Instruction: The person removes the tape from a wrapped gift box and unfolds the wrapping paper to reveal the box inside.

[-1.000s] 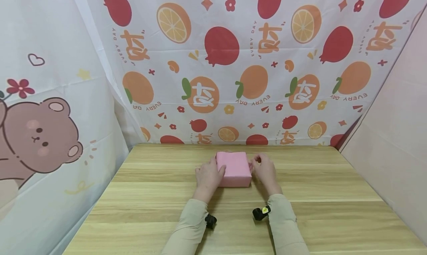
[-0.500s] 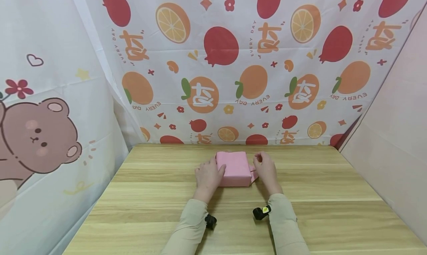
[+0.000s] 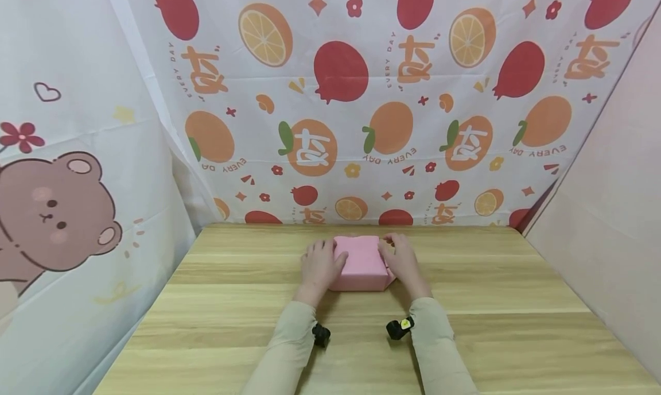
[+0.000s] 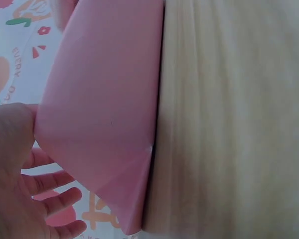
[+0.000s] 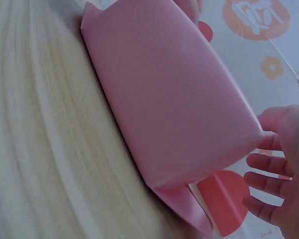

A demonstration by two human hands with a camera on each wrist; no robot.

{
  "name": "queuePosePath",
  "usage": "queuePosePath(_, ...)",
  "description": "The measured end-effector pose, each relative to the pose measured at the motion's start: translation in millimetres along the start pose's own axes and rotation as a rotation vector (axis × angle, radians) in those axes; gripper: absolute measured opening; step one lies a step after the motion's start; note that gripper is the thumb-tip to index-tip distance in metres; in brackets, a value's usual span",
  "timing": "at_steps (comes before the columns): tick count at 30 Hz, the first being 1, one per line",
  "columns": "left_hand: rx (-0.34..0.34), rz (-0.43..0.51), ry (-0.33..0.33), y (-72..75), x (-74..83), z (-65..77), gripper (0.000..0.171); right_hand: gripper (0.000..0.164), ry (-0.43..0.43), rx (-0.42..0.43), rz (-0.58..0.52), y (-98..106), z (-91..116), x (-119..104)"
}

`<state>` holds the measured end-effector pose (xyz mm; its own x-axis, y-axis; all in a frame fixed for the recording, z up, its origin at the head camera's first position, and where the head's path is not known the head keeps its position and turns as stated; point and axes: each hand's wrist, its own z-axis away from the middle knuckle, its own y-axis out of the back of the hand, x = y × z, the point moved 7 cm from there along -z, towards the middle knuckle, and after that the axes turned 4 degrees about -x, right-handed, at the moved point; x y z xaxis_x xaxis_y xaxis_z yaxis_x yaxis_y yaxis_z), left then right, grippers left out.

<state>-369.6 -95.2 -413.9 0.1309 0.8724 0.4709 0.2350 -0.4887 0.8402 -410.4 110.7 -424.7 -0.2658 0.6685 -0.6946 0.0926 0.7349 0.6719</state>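
Partly, the right hand [image 3: 405, 262] hides the pink box [image 3: 358, 260] in head view.

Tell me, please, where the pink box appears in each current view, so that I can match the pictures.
Head: the pink box is below and slightly right of centre, between the left hand and right hand.
Left wrist: left of centre, running from the top edge nearly to the bottom.
Right wrist: slanting through the middle, from the top edge downward.
Shared landmark: the wooden table.
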Motion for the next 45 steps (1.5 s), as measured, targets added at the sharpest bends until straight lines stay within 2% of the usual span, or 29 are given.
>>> queuePosePath(9, -0.081, -0.033, -0.039, -5.9, 1.9, -18.0, 0.053, 0.048, 0.026, -0.076, 0.089, -17, -12, -11)
queuePosePath(14, -0.146, -0.049, -0.061, -13.1, 2.3, -27.2, 0.061, 0.053, 0.033, -0.071, 0.135, -21, -18, -14)
queuePosePath(25, -0.2, -0.089, -0.106, -19.9, 4.6, -45.1, 0.059, 0.054, 0.036, -0.083, 0.2, -24, -23, -17)
queuePosePath(37, -0.206, -0.123, -0.126, -20.7, 5.1, -44.9, 0.056, 0.051, -0.001, -0.079, 0.208, -22, -20, -16)
queuePosePath(45, -0.193, -0.15, -0.147, -18.9, 4.4, -36.4, 0.055, 0.046, 0.071, -0.033, 0.275, -15, -10, -20)
